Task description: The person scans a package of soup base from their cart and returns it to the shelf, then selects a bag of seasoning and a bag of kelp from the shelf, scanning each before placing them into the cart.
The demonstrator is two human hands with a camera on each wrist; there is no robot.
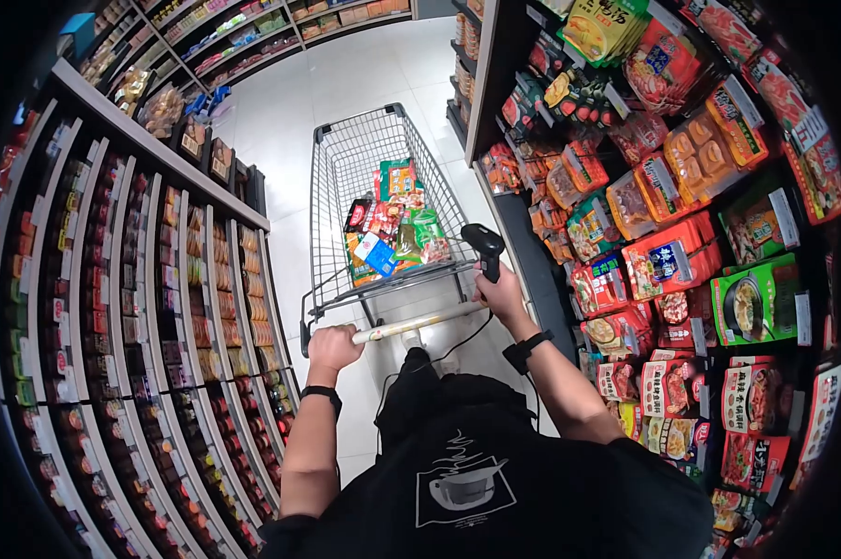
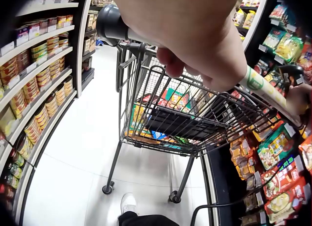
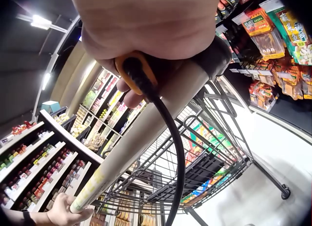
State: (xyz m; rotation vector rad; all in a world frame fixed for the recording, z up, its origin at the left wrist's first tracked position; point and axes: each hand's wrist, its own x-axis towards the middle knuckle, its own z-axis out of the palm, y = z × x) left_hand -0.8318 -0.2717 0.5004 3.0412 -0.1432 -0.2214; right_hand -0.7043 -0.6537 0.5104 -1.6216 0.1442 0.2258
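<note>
My left hand (image 1: 335, 347) grips the left part of the pale handle bar (image 1: 420, 322) of a wire shopping cart (image 1: 323, 135). At the bar's right end, my right hand (image 1: 504, 296) holds a black handheld barcode scanner (image 1: 484, 244), its head pointing up and forward. The right wrist view shows the scanner's orange-rimmed base (image 3: 127, 70) below the palm, against the bar, with a black cable (image 3: 174, 138) running down from it. Colourful food packets (image 1: 425, 228) lie piled at the near end of the basket, a blue-and-white packet (image 1: 376, 253) on top.
Tall shelves of jars and tubs (image 1: 160, 307) line the left side. On the right, hanging seasoning packets (image 1: 667, 261) come close to the cart and right arm. White tiled floor (image 1: 271, 112) runs ahead to more shelves (image 1: 244, 42). A shoe (image 2: 128, 202) stands behind the cart's wheels.
</note>
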